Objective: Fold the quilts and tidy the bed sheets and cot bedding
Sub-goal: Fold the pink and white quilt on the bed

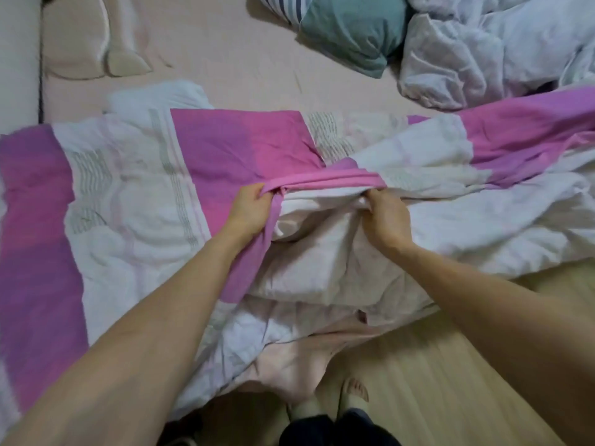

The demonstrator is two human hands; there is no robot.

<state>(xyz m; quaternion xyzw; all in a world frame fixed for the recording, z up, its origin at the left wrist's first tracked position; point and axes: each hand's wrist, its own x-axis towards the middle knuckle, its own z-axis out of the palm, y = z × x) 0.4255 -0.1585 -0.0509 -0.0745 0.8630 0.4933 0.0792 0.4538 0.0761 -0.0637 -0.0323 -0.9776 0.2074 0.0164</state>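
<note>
From the head view: left hand (249,209) curled round a pink band of the quilt (135,201), right hand (384,217) just beside it pinching the same bunched edge, a short taut pink strip stretched between the two. Quilt spread across the near side of the bed (244,59), draped over its edge toward the wooden floor (450,365) below the forearms, bulk flat to the left of the left hand and rumpled to the right of the right hand. Long axis running left to right across the frame, stripes crossing it from far to near; gathered edge facing the person. Best done by sliding both hands outward along that edge until it lies straight, then lifting together so the fold falls square, not twisted. Probably an opening in the cover under the fingers, though too crumpled to tell. Beyond the right hand, well apart, a green pillow (351,30) and a heap of white bedding (489,49) not yet folded.
</note>
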